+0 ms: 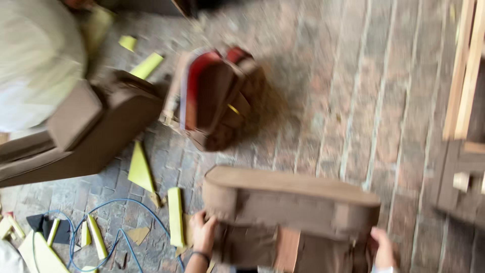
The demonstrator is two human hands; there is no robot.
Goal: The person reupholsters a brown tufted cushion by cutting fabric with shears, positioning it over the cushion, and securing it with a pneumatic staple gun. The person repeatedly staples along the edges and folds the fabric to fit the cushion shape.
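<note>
A brown upholstered furniture piece (290,202), long with rounded ends, is held low in the middle of the head view over a brick floor. My left hand (203,231) grips its left end from below. At the opposite end, my right hand (384,247) grips it near the bottom edge. The picture is blurred by motion.
A brown and red padded piece (214,98) lies on the brick floor ahead. Another brown upholstered arm piece (96,129) lies at left beside a pale bundle (35,60). Yellow foam scraps (140,167) and a blue cable (121,227) litter the lower left. Wooden frames (465,71) stand at right.
</note>
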